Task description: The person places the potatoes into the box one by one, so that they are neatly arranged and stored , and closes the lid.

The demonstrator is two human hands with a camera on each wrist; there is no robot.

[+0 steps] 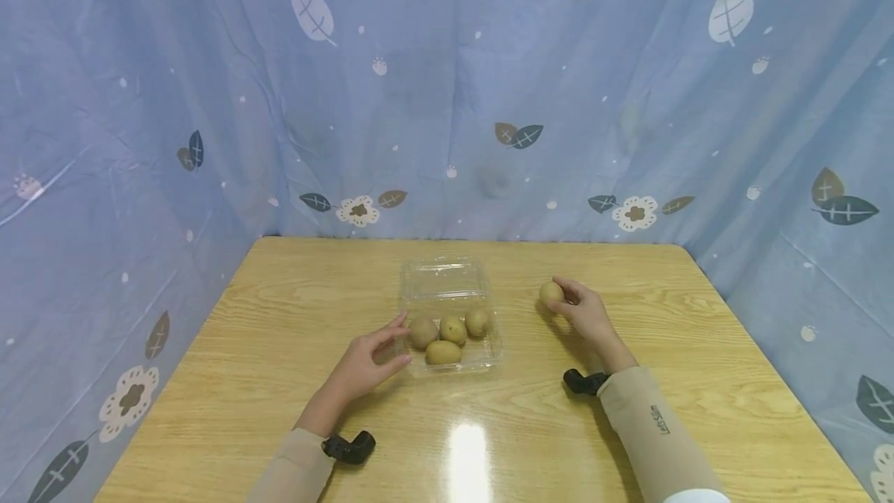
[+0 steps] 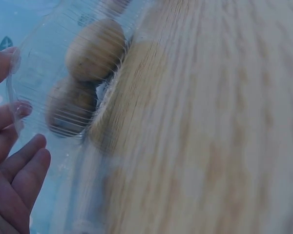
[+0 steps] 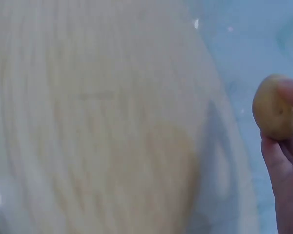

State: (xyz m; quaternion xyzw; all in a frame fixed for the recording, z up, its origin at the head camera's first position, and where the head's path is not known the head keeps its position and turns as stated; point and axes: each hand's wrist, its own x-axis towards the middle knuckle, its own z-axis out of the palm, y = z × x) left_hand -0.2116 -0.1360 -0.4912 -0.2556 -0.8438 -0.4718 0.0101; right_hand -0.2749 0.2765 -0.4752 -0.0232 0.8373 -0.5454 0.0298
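A clear plastic clamshell box (image 1: pixel 489 359) lies with its lid (image 1: pixel 445 279) laid back, and several potatoes (image 1: pixel 443 352) sit inside. At the box's left side is my left hand (image 1: pixel 363 363), thumb and fingers spread apart. In the left wrist view its fingertips (image 2: pixel 23 109) touch the box rim, with potatoes (image 2: pixel 95 51) showing through the ribbed wall. Right of the box, my right hand (image 1: pixel 585 315) holds another potato (image 1: pixel 550 293) between thumb and fingers, above the table. The right wrist view shows this potato (image 3: pixel 274 109) in the fingers too.
The wooden table (image 1: pixel 230 379) carries the box near its middle. A blue patterned curtain (image 1: pixel 447 99) closes off the back and both sides. Each wrist wears a black camera mount (image 1: pixel 583 383).
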